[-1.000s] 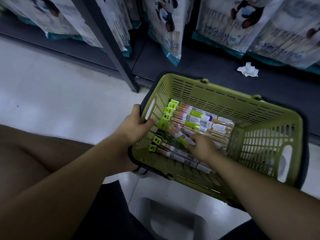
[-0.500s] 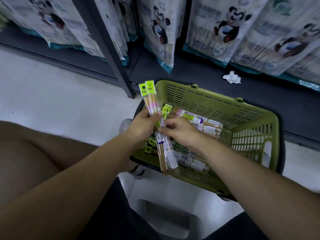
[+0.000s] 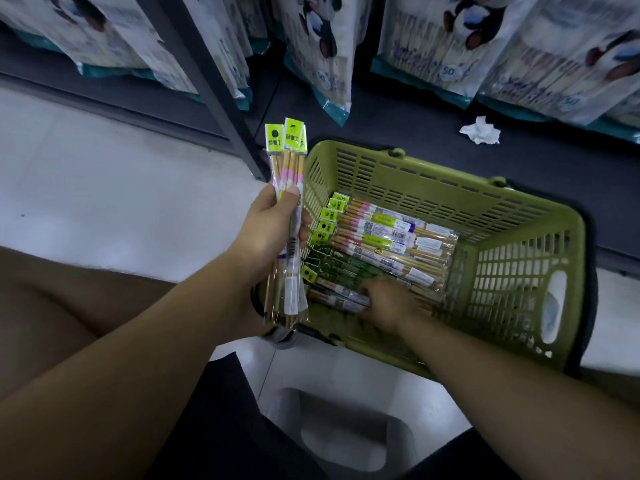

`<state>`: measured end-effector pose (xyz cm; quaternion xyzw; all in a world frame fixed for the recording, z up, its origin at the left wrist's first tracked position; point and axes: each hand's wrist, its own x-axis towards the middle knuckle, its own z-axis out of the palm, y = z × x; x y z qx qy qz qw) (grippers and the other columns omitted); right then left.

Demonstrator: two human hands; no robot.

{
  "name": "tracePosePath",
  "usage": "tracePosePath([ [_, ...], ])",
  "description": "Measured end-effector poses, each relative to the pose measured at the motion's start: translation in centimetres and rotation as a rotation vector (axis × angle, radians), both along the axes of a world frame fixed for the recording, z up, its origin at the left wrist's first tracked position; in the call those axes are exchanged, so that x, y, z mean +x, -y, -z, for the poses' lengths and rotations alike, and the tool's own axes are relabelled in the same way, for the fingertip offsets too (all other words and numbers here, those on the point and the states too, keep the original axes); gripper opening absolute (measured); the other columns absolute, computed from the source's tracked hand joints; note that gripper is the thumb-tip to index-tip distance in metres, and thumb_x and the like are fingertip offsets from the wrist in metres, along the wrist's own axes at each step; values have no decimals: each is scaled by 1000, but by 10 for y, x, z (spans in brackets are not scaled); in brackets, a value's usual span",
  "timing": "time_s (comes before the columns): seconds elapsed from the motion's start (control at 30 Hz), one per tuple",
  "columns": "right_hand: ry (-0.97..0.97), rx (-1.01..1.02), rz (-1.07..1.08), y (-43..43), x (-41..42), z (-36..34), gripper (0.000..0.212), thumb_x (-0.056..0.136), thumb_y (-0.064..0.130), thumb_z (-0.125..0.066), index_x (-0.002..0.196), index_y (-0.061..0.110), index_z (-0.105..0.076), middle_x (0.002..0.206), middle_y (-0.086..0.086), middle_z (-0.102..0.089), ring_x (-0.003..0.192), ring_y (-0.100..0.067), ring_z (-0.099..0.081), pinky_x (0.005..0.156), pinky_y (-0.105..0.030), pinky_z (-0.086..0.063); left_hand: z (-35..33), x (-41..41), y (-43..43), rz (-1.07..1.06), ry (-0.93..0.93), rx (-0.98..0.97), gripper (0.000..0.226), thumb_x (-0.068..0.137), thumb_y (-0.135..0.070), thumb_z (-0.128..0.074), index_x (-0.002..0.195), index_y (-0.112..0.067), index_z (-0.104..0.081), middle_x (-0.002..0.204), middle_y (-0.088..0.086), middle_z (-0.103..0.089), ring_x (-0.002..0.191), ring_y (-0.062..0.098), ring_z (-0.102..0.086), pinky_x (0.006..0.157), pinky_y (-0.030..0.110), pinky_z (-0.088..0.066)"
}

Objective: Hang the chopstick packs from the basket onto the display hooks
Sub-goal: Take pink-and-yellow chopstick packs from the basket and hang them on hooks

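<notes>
Chopstick packs (image 3: 388, 237) lie in rows in the green basket (image 3: 519, 209), which sits on a pale floor (image 3: 121, 202) against a dark low shelf (image 3: 519, 161). The left hand (image 3: 270, 230) grips a bundle (image 3: 287, 150) of them upright, green tags up, by the basket's left rim. The right hand (image 3: 388, 303) is down inside on the nearest packs, blurred; whether it grips one I cannot tell. Panda bags (image 3: 450, 39) line the shelf, a crumpled tissue (image 3: 479, 130) lies on it, and a grey stool (image 3: 343, 441) shows between the legs.
</notes>
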<state>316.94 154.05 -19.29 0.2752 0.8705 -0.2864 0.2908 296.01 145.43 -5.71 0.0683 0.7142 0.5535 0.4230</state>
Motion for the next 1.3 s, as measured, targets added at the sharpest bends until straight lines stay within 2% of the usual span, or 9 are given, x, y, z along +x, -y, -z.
tracePosePath([
  [0.1,10,-70,62,-6,1,4,46,88,43,-75,125,18,-63,121,-8,-63,107,-26,-60,88,-36,-52,1,3,-4,24,-4,-14,16,110,-27,-46,107,-13,-53,63,-2,-64,51,18,-56,49,26,-48],
  [0.3,-9,-34,-17,-5,10,14,37,89,40,-74,118,21,-62,113,-7,-58,99,-25,-56,73,-31,-41,6,6,-6,13,1,-22,17,110,-26,-45,104,-13,-54,62,-3,-64,51,16,-57,48,26,-49],
  [0.47,-19,-35,-69,-6,7,14,25,93,37,-66,109,19,-63,107,-7,-58,91,-25,-57,68,-31,-39,7,6,-7,9,11,-11,17,110,-26,-46,104,-13,-55,63,-2,-65,50,16,-57,48,27,-50],
  [0.63,-36,-113,52,-18,12,13,13,93,34,-67,96,22,-63,94,-1,-58,79,-17,-54,62,-30,-39,9,5,-7,1,11,-13,16,109,-27,-47,104,-15,-56,65,-1,-65,52,18,-59,49,29,-51],
  [0.73,7,-185,92,-20,11,10,16,92,35,-71,97,23,-63,94,0,-63,82,-19,-60,67,-32,-47,9,6,-7,-8,17,-20,16,109,-28,-47,103,-16,-56,64,-1,-65,52,18,-60,49,27,-51],
  [0.83,1,-241,116,-22,7,4,21,91,31,-74,108,19,-70,100,0,-67,88,-19,-63,74,-31,-49,9,6,-7,-13,29,-14,16,110,-28,-47,107,-15,-56,64,-1,-66,53,18,-60,49,28,-51],
  [0.97,16,-336,162,-34,3,-7,10,94,26,-72,99,17,-71,88,6,-64,81,-17,-64,71,-33,-50,8,6,-5,-27,49,-11,15,109,-28,-49,106,-15,-55,65,0,-66,53,19,-60,50,29,-53],
  [1.17,7,-194,184,-18,9,-5,17,94,26,-71,109,20,-67,104,1,-65,97,-22,-63,83,-34,-52,12,6,-1,-37,33,-31,15,108,-29,-51,104,-16,-56,67,0,-68,55,19,-61,52,30,-53],
  [1.3,15,-53,145,-7,7,2,22,92,29,-71,110,18,-64,106,-7,-64,93,-26,-61,75,-33,-49,19,5,3,-32,23,-48,12,106,-31,-53,104,-20,-58,72,1,-70,59,20,-64,58,34,-54],
])
